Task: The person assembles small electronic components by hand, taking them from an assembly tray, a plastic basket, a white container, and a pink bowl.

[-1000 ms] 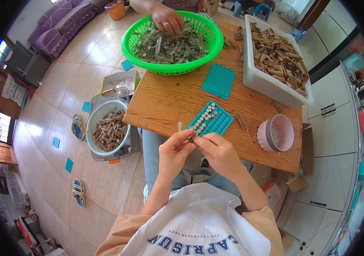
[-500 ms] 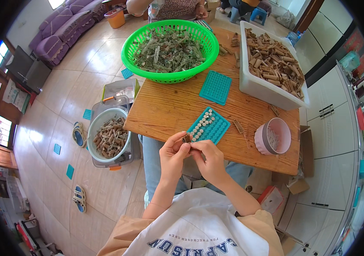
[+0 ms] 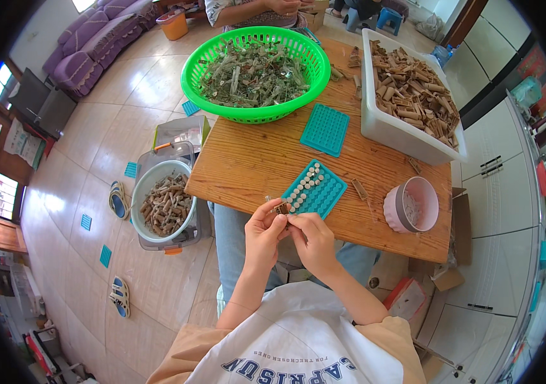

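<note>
Close to the table's front edge, my left hand point(image 3: 264, 238) pinches a small brown tube-like piece point(image 3: 281, 208) between thumb and fingers. A pale, wispy bit shows at its upper left end. My right hand point(image 3: 312, 239) is closed at the piece's right side, fingertips pressed together; whatever they grip is too small to make out. Just beyond both hands lies a teal tray point(image 3: 328, 196) with small round hollows. White round pellets point(image 3: 303, 188) fill several hollows on its left side.
A green basket point(image 3: 314, 89) of clear scraps and a white bin point(image 3: 407, 148) of brown pieces stand on the table. Farther in lies another teal tray point(image 3: 325, 130). A pink pot point(image 3: 396, 211) sits right. Left, on a lidded box, rests a basin point(image 3: 142, 232). Someone sits opposite point(image 3: 254, 14).
Both my hands have shifted slightly right and down with the brown piece, which now looks turned and more opened. The person opposite has moved their arms to the right.
</note>
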The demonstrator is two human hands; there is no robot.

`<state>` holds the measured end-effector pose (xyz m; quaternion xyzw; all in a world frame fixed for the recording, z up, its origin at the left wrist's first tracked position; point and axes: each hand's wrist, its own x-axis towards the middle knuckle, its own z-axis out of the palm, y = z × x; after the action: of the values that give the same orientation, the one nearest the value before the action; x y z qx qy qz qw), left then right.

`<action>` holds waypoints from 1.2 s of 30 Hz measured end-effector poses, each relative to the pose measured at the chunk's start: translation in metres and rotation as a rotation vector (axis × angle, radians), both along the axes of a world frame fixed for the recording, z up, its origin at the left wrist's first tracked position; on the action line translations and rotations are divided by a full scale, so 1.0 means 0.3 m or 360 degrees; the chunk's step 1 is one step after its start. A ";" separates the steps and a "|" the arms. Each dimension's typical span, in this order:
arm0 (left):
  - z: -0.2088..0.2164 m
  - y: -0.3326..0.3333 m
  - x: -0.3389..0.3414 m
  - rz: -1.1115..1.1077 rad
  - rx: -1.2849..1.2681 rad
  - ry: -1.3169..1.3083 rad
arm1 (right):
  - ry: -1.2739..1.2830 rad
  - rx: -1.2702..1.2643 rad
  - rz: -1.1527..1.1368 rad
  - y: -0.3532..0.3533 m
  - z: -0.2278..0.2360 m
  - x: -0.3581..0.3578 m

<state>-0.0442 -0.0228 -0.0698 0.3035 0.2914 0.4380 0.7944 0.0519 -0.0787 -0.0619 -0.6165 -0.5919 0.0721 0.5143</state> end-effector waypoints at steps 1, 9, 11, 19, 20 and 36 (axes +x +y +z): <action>-0.003 -0.001 -0.001 -0.0013 -0.0004 -0.0004 | 0.0002 -0.0002 0.0000 -0.001 -0.001 0.001; 0.057 0.036 -0.004 -0.0128 0.0106 -0.0062 | 0.0277 0.0023 -0.0066 0.009 0.036 0.021; 0.083 0.044 -0.006 -0.0157 0.0079 -0.0159 | 0.0295 0.0047 -0.0082 0.020 0.058 0.032; 0.094 0.040 -0.008 -0.0106 0.0153 -0.0178 | 0.0146 0.0370 -0.0032 0.083 0.132 0.033; 0.092 0.039 -0.009 -0.0109 0.0169 -0.0208 | 0.0147 0.0366 -0.0033 0.088 0.131 0.031; 0.064 0.065 -0.005 -0.0142 0.0056 -0.0042 | 0.0208 0.0262 0.0248 0.081 0.077 0.096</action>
<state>-0.0457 -0.0034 -0.0507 0.3244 0.2594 0.4111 0.8115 0.0806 -0.0545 -0.0388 -0.5184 -0.6072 0.1031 0.5933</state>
